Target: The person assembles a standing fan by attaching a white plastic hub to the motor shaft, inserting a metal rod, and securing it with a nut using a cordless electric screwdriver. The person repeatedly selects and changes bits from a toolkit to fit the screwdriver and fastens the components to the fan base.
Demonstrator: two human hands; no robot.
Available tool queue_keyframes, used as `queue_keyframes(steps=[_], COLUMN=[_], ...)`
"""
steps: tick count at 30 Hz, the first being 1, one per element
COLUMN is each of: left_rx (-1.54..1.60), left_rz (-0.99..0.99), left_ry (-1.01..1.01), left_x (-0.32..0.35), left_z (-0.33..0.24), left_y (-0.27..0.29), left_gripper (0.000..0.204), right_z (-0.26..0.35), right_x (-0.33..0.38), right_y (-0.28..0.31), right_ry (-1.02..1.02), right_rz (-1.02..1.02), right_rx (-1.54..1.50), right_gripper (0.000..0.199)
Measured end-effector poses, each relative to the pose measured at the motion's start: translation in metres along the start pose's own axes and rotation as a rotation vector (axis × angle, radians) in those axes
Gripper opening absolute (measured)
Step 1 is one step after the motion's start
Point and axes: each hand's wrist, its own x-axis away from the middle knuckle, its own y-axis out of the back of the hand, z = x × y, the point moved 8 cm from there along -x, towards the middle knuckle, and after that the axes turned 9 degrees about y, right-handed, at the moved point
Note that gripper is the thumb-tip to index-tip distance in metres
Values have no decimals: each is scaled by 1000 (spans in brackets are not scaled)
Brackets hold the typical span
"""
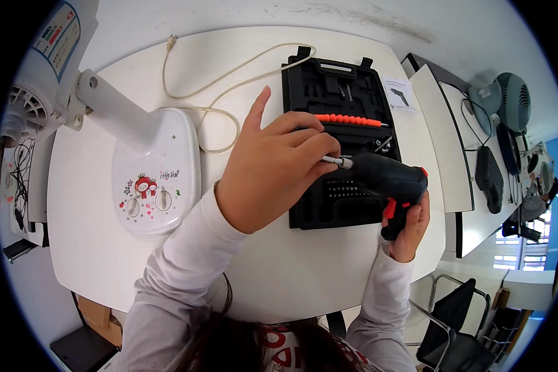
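My right hand (410,228) is wrapped round the grip of a black cordless screwdriver (384,177) with a red trigger, its nose pointing left. At that nose, the thumb and fingers of my left hand (276,162) pinch a silver bit (333,160) that meets the metal chuck; its far end is hidden by the fingers. Both hands are over an open black tool case (328,218). Inside lie an orange flexible shaft (350,119) and rows of small screwdriver bits (347,188).
A white fan base (161,214) with cartoon prints stands at the left, its motor housing (43,74) above. A pale power cord (220,99) loops behind it. A leaflet (399,94) lies beside the case. A side table with a grey-green fan (508,102) is at the right, a black chair (452,316) below.
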Motion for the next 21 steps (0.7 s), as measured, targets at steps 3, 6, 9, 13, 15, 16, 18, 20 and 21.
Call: queue_keyframes(steps=[3,6,9,13,15,16,18,20,21], left_rx=[-57,-120,-78,83,73,85,111,160,180], left_rz=[20,-6,-102,-87,-41,-14,39,71,84], left_ry=[-6,-7,48,117,125,128,134,130,132], left_x=[1,0,-4,-8,-7,-7,-5,-5,-4], left_z=[-1,1,10,21,18,17,17,14,13], left_y=[-5,-1,17,33,30,26,18,13,13], left_gripper=[16,15,14,13,13,13,13,13,14], right_z=[0,-2,3,5,5,5,4,-1,-2], right_x=[0,0,-6,-7,-9,-9,-8,-5,-3], right_y=[2,7,22,56,56,54,43,30,22], right_ry=[-10,-31,3,-9,30,53,40,20,7], right_rz=[-2,-33,-174,-379,-320,-270,-134,-47,-20], right_rx=[21,29,28,22,17,18,83,19,33], right_gripper=[61,57,48,52,52,53,57,56,57])
